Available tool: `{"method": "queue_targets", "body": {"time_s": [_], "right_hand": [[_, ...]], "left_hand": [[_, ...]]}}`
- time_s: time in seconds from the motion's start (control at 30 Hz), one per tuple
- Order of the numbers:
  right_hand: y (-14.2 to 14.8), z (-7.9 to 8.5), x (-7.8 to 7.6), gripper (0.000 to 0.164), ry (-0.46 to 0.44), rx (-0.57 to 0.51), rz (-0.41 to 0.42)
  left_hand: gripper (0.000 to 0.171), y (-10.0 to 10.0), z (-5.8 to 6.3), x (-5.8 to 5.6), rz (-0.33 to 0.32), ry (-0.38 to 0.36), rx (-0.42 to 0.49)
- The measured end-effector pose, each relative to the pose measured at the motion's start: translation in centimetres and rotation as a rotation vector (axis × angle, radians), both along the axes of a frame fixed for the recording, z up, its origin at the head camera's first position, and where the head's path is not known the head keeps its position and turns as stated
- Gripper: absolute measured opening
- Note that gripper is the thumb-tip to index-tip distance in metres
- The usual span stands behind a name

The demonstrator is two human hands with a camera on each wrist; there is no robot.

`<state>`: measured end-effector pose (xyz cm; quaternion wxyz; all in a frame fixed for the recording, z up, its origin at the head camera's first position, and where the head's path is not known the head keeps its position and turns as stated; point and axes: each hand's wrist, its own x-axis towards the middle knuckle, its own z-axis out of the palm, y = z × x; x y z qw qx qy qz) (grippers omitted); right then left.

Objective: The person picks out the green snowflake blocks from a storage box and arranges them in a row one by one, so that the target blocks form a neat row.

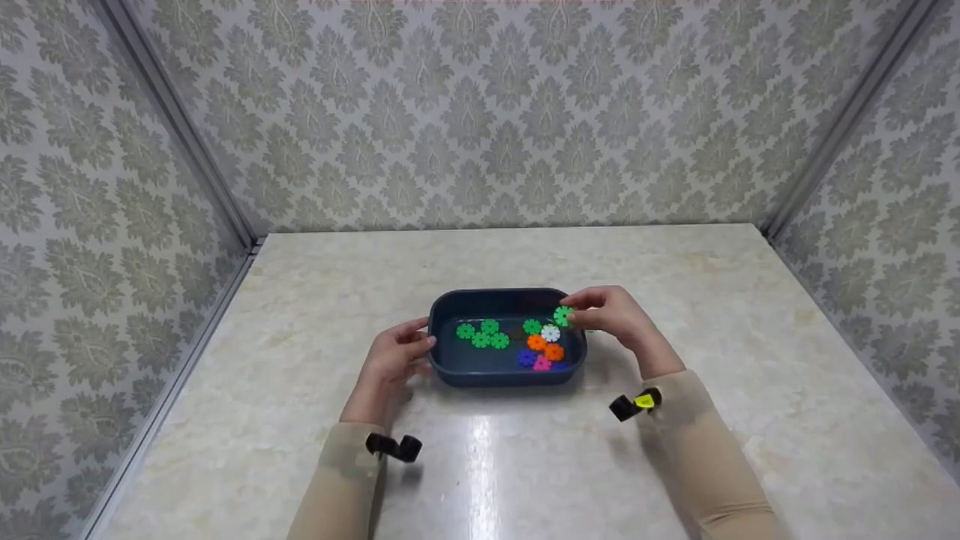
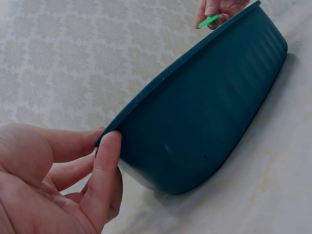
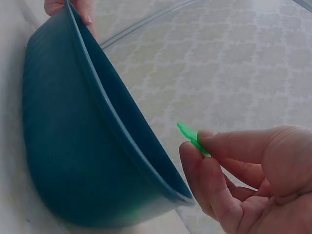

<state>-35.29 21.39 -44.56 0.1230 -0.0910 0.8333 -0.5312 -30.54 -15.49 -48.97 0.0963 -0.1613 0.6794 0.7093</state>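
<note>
A dark blue plastic tub (image 1: 480, 379) stands on the table, with several notched snowflake discs lying in it. My left hand (image 1: 390, 358) grips the tub's left end, and the left wrist view shows its thumb and fingers (image 2: 105, 161) pinching the rim. Over the tub's right end, my right hand (image 1: 616, 319) pinches a green snowflake disc (image 1: 563, 315) between thumb and fingertips. In the right wrist view this green disc (image 3: 192, 138) is tilted, held just above the rim. Four-piece clusters aside, green discs (image 1: 481, 340) lie toward the left inside the tub.
On the tub's right side lie a white disc (image 1: 550, 333), orange discs (image 1: 553, 352), a pink disc (image 1: 541, 363), blue discs (image 1: 526, 358) and another green disc (image 1: 532, 327). The pale marbled table (image 1: 315, 300) ends at a patterned wall (image 1: 495, 135).
</note>
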Motion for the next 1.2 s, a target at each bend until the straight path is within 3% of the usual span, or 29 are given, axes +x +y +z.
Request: {"method": "queue_targets", "body": {"time_s": [0.17, 0.4, 0.57, 1.2], "right_hand": [[1.8, -0.3, 0.0, 0.037, 0.001, -0.015, -0.042], [3.6, -0.7, 0.0, 0.043, -0.037, -0.132, -0.089], [4.5, -0.8, 0.0, 0.046, -0.068, -0.178, -0.131], [9.6, -1.5, -0.1, 0.05, -0.112, -0.214, -0.267]], "left_hand": [[0.049, 0.0, 0.1, 0.0, -0.007, 0.007, -0.001], [0.05, -0.2, 0.0, 0.4, -0.036, 0.056, 0.021], [0.05, -0.2, -0.1, 0.3, -0.027, 0.049, 0.022], [0.049, -0.2, -0.1, 0.2, -0.025, 0.042, 0.015]]}}
